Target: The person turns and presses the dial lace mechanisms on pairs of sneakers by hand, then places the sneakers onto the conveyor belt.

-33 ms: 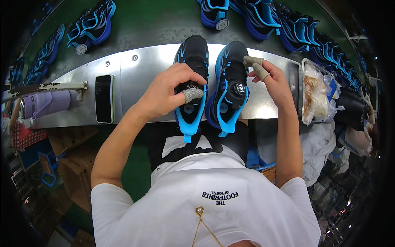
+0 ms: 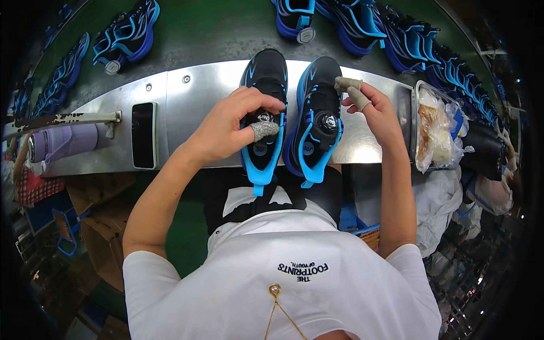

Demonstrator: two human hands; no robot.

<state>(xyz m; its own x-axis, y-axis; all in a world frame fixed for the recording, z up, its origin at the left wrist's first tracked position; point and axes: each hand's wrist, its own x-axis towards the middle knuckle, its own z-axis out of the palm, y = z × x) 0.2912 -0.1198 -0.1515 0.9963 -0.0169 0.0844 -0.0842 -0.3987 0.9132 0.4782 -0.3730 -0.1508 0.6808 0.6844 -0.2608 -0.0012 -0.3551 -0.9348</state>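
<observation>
A pair of black and bright-blue sports shoes, the left shoe point(image 2: 271, 71) and the right shoe point(image 2: 319, 79), lie side by side with toes pointing away from me. Over the left shoe's instep curls my left hand point(image 2: 232, 122), its thumb in a grey finger cover. That thumb and forefinger close around the shoe's round dial point(image 2: 264, 117), which partly shows between them. On the right shoe a similar dial point(image 2: 327, 122) is uncovered. Beside that shoe's outer edge is my right hand point(image 2: 371, 107), empty, fingers bent and apart, two tips in tan covers.
The shoes rest on a curved metal ledge point(image 2: 198, 141). A phone point(image 2: 144, 135) and a lilac bottle point(image 2: 65, 141) are to the left. A tray point(image 2: 419, 113) of plastic-wrapped items stands right. Several more shoes point(image 2: 133, 34) line the green surface beyond. A metal bar point(image 2: 62, 120) juts in left.
My left forefinger is slightly higher, so more of the left shoe's dial shows. The left elbow has shifted a little outward. My right hand and both shoes stay put.
</observation>
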